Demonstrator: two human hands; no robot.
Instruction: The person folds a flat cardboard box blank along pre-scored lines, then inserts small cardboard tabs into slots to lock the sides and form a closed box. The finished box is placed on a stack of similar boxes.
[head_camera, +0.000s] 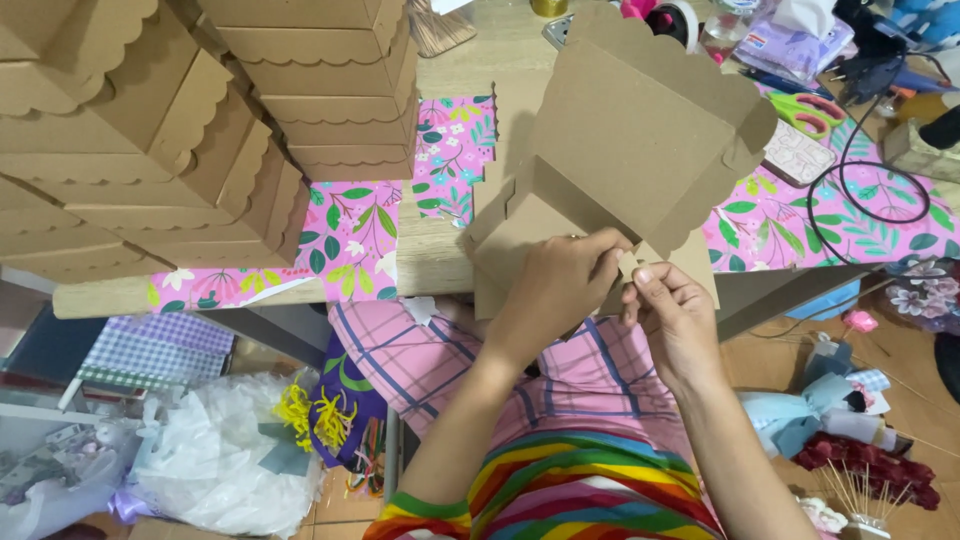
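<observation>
Brown kraft cardboard, matte and stiff, half-folded into a flat box blank with a scalloped flap (640, 130), raised over the near edge of the pale wooden worktop (430, 255). Left hand (560, 285) curled over the blank's lower panel, fingers (605, 245) pressed together on a small cut tab. Right hand (675, 315) just beside, thumb and forefinger pinched shut on the same tab from the other side. Creases crisp, wavy cut edge along the upper flap.

Tall stacks of finished brown scalloped cardboard boxes (200, 130) at the far left corner of the worktop, edges layered like shingles. Glossy pink floral paper with green leaves (350, 235) spread beneath them and across the right side. Looped black cord (870, 185) and green-handled scissors (810, 108) toward the far right corner.

Below the worktop: pink plaid fabric (450, 360) over the lap, rainbow-striped knit sleeves (560, 490), crinkled clear plastic bag (220, 460) on the floor, yellow shredded paper (310, 415) beside it.
</observation>
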